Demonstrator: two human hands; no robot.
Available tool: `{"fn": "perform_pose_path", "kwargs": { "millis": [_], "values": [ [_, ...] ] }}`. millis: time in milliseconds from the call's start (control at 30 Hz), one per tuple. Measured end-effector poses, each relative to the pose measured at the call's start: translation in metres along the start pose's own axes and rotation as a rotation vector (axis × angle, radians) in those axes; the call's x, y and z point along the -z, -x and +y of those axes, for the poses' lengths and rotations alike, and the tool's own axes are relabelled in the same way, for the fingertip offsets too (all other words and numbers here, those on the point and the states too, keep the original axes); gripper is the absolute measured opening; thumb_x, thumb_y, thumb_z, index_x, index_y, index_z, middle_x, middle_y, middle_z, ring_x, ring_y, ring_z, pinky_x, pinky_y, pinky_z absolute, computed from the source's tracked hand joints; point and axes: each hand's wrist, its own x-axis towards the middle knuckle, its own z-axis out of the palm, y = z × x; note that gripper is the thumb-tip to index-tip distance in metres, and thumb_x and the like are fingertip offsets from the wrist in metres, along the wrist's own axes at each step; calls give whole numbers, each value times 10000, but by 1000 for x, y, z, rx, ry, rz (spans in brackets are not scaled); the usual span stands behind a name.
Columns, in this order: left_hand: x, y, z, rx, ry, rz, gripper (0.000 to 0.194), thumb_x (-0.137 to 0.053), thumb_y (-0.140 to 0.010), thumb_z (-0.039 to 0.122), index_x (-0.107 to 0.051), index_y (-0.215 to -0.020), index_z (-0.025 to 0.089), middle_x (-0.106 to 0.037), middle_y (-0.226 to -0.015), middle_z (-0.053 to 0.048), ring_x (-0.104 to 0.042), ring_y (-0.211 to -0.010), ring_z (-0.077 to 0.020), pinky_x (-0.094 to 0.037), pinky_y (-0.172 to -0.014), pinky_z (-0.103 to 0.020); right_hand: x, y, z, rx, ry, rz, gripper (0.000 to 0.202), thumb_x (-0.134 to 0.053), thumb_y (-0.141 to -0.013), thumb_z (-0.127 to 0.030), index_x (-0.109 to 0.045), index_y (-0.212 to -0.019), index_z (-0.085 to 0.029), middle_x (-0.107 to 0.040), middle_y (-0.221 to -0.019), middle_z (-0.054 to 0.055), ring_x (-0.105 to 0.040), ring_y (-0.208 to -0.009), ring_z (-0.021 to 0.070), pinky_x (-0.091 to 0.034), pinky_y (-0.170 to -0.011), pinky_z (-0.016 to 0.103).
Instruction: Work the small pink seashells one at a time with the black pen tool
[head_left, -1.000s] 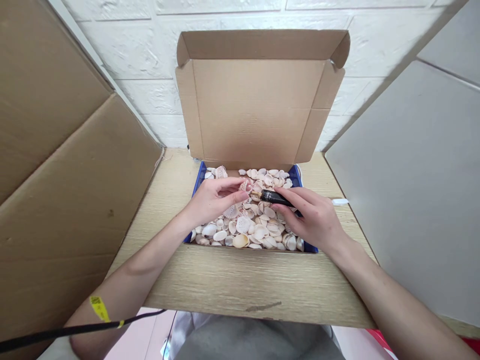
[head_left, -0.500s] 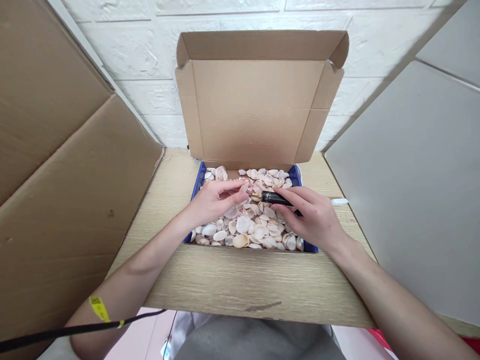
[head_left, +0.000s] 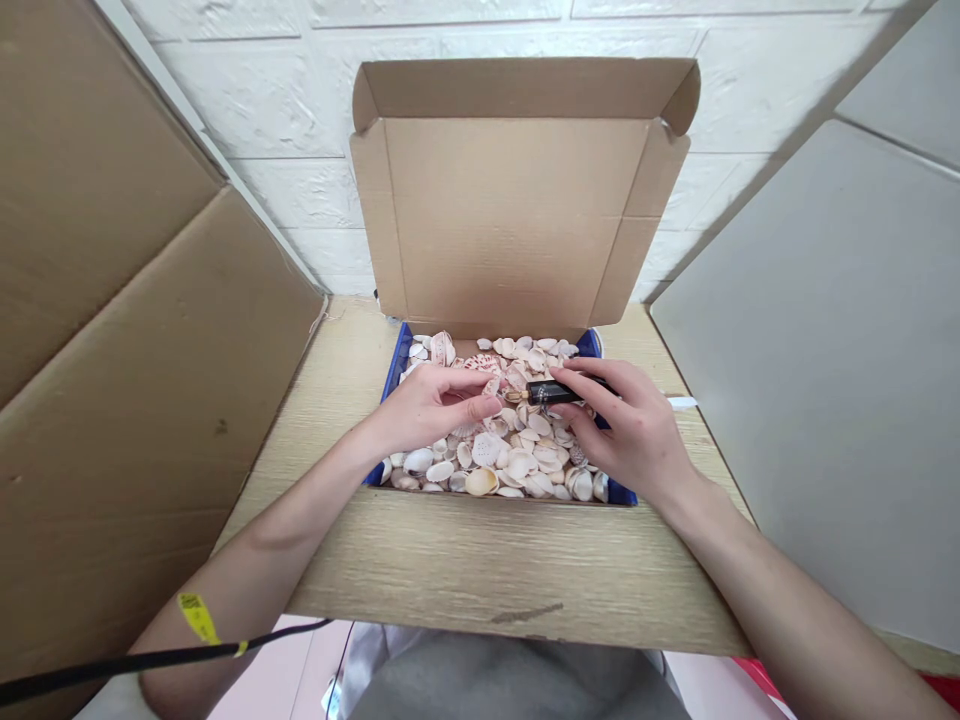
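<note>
Over a box of shells (head_left: 517, 465), the left hand (head_left: 427, 410) pinches a shell (head_left: 493, 385) against the right hand's (head_left: 637, 435) black tool (head_left: 553, 392).

Both forearms bare, stretched forward and angled inward. Left hand (head_left: 431, 408) palm-down, fingers curled, thumb and forefinger pinched together at the tips. Right hand (head_left: 628, 428) near it, knuckles up, fingers bent and closed in a grip, thumb tucked under. Fingertips of both nearly meeting.

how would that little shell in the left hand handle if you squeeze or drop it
The small shell, pinched at the left hand fingertips, looks thin and rigid, so probably light and brittle. Its curved surface may slip from a loose grip. Dropped, it would likely land among the loose shells below.
</note>
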Motion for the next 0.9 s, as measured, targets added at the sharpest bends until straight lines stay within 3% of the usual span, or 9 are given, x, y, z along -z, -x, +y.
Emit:
{"fn": "perform_pose_path", "kwargs": {
  "millis": [133,400,733,900],
  "values": [
    [0,0,-1,8,51,31,304,-625,-847,426,-713,-881,137,-664,-789,-20,-607,-695,-141,-479,-643,-234,-1,2,0,-45,-57,-59,314,-585,-885,-251,-591,-1195,-201,-660,-1097,122,-656,-946,239,-565,-767,381],
    [0,0,1,39,112,117,363,-687,-799,391,-712,-1055,135,-720,-1011,-74,-661,-902,-207,-542,-780,-298,2,1,-2,-26,-82,-141,271,-535,-922,-277,-590,-1166,-176,-695,-887,75,-643,-725,179,-520,-608,299],
    [-1,-1,0,46,89,154,383,-675,-815,392,-702,-1085,123,-728,-1045,-91,-665,-903,-204,-531,-786,-296,3,0,-2,64,-49,-55,283,-585,-893,-239,-570,-1170,-180,-702,-901,80,-645,-747,180,-520,-610,290],
    [0,-1,-2,34,55,104,338,-640,-845,397,-710,-1044,133,-720,-948,-63,-652,-830,-178,-512,-729,-265,2,0,-1,101,-23,-12,324,-633,-858,-194,-566,-1175,-177,-699,-925,89,-624,-757,187,-515,-638,313]
  ]
}}
